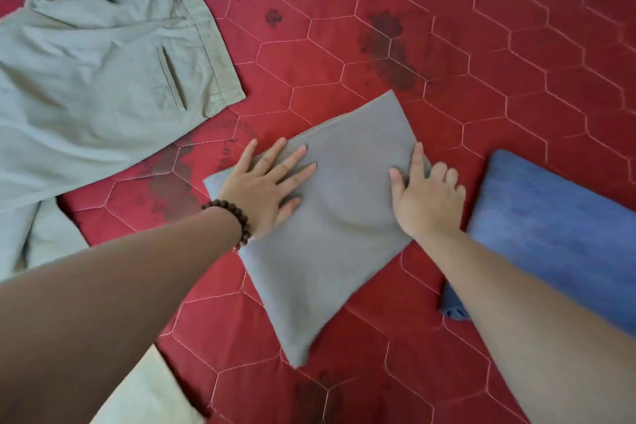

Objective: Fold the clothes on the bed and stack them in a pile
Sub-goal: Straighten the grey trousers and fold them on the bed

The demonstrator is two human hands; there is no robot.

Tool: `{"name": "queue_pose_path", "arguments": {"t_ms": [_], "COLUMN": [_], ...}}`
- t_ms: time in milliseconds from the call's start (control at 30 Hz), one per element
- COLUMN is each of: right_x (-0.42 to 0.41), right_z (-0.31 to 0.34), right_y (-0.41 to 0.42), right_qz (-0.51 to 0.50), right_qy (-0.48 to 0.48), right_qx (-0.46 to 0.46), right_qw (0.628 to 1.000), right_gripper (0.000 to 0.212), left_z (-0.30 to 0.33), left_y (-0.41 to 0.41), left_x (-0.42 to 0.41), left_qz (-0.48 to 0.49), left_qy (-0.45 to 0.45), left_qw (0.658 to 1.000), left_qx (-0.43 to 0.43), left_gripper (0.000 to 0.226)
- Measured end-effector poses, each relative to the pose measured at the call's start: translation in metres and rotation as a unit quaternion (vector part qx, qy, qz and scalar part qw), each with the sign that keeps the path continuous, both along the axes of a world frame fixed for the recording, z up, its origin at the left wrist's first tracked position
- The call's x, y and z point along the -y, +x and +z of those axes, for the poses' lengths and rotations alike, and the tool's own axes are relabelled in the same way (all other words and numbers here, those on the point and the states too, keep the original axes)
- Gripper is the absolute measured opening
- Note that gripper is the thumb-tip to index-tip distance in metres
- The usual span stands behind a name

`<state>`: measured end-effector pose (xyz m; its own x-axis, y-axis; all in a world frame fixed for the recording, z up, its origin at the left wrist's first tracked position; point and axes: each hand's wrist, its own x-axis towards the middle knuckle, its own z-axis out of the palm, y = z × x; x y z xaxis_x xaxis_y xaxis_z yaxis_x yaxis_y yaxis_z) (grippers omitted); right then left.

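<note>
On the red quilted bed (447, 45) the unfolded pale green trousers (103, 79) lie far left. The folded grey garment (344, 251) runs lengthwise toward the person, and the folded blue garment (550, 234) sits just right of it, nearer the right hand (426, 196), which seems half-curled over the grey edge. The left hand (268, 182) presses flat.

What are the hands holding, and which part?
Nothing is held. The left hand lies flat on the folded grey cloth, and the right hand presses its right edge.
</note>
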<state>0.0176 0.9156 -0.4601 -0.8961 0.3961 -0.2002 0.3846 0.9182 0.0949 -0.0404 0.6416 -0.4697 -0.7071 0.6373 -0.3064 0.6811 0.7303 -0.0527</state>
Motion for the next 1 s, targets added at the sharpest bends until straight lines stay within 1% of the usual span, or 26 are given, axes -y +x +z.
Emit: {"name": "queue_pose_path", "arguments": {"t_ms": [67,167,200,267,333,400,467,533,600,633,667,733,800,833,900,967,1000], "right_x": [0.026,0.067,0.076,0.083,0.077,0.067,0.056,0.041,0.022,0.009,-0.005,-0.041,-0.087,-0.113,-0.167,-0.215,-0.236], "right_z": [0.002,0.006,0.007,0.008,0.006,0.005,0.007,0.014,0.022,0.026,0.031,0.039,0.044,0.045,0.046,0.044,0.042], "right_y": [0.030,0.075,0.085,0.094,0.093,0.093,0.096,0.104,0.117,0.124,0.131,0.146,0.164,0.174,0.195,0.214,0.222], "right_qz": [-0.067,-0.171,-0.201,-0.233,-0.221,-0.191,-0.148,-0.085,-0.008,0.016,0.026,0.010,-0.035,-0.062,-0.119,-0.184,-0.208], "right_qy": [-0.014,-0.057,-0.065,-0.071,-0.064,-0.066,-0.080,-0.104,-0.128,-0.138,-0.146,-0.152,-0.134,-0.120,-0.095,-0.077,-0.083], "right_qx": [-0.008,-0.015,-0.011,0.009,0.026,0.037,0.034,0.016,-0.050,-0.088,-0.123,-0.171,-0.173,-0.164,-0.134,-0.093,-0.072], "right_qw": [0.998,0.983,0.977,0.970,0.973,0.979,0.985,0.991,0.990,0.986,0.981,0.973,0.975,0.977,0.979,0.976,0.972], "right_gripper": [0.069,0.069,0.069,0.070,0.072,0.074,0.073,0.068,0.055,0.049,0.048,0.050,0.050,0.051,0.056,0.065,0.069], "left_z": [0.004,0.008,0.008,0.006,0.001,-0.003,-0.004,-0.002,0.005,0.011,0.016,0.028,0.038,0.042,0.045,0.045,0.044], "left_y": [0.011,0.057,0.078,0.120,0.147,0.152,0.150,0.150,0.154,0.156,0.158,0.160,0.162,0.162,0.157,0.150,0.144], "left_x": [-0.016,-0.056,-0.068,-0.081,-0.082,-0.079,-0.078,-0.083,-0.097,-0.110,-0.127,-0.166,-0.209,-0.230,-0.269,-0.299,-0.310], "left_qz": [0.074,0.201,0.221,0.215,0.186,0.173,0.172,0.192,0.239,0.257,0.257,0.196,0.133,0.132,0.177,0.247,0.283], "left_qy": [0.002,0.052,0.065,0.078,0.078,0.079,0.079,0.071,0.069,0.082,0.105,0.166,0.238,0.267,0.293,0.268,0.257], "left_qw": [0.997,0.976,0.970,0.971,0.978,0.981,0.982,0.978,0.966,0.959,0.955,0.956,0.946,0.934,0.910,0.898,0.892], "left_qx": [0.014,0.061,0.075,0.077,0.054,0.035,0.029,0.045,0.073,0.088,0.107,0.142,0.176,0.197,0.234,0.245,0.241], "left_gripper": [0.066,0.081,0.083,0.080,0.075,0.073,0.073,0.072,0.072,0.072,0.071,0.067,0.063,0.063,0.062,0.061,0.059]}}
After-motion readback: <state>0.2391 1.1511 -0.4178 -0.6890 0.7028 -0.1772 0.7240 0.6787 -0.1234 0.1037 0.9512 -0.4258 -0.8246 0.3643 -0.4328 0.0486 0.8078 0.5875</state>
